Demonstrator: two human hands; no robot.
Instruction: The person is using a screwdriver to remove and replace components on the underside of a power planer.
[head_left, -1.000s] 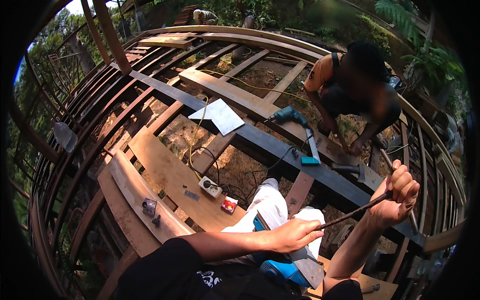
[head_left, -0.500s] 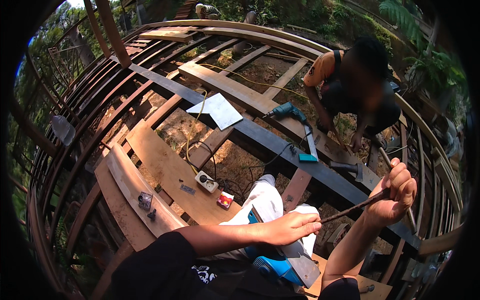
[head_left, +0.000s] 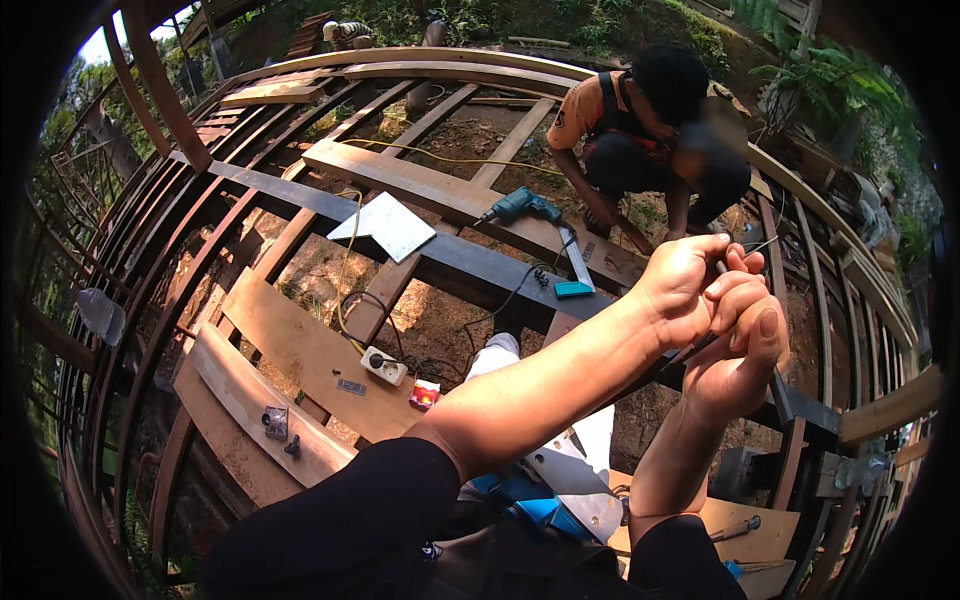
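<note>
As the left hand (head_left: 683,284) pinches a thin rod (head_left: 721,266), the right hand (head_left: 742,345) half-curls beside it (can't tell its grip), perhaps for steadiness; the drill (head_left: 527,205) lies on a plank (head_left: 400,182), seemingly kept handy.

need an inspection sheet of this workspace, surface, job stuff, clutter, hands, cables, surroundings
surface: loose wooden board and long dark beam over open framing, ground visible between
job's things: blue electric planer low in view, flat metal face showing
clutter: power drill, try square, white notched panel, small red pack
grippers: left hand and right hand close together, fingers bent; what they hold is mostly hidden
cables: yellow cable runs toward white extension socket, which has a black plug in it
surroundings: co-worker crouching across the framing; fern behind
</note>
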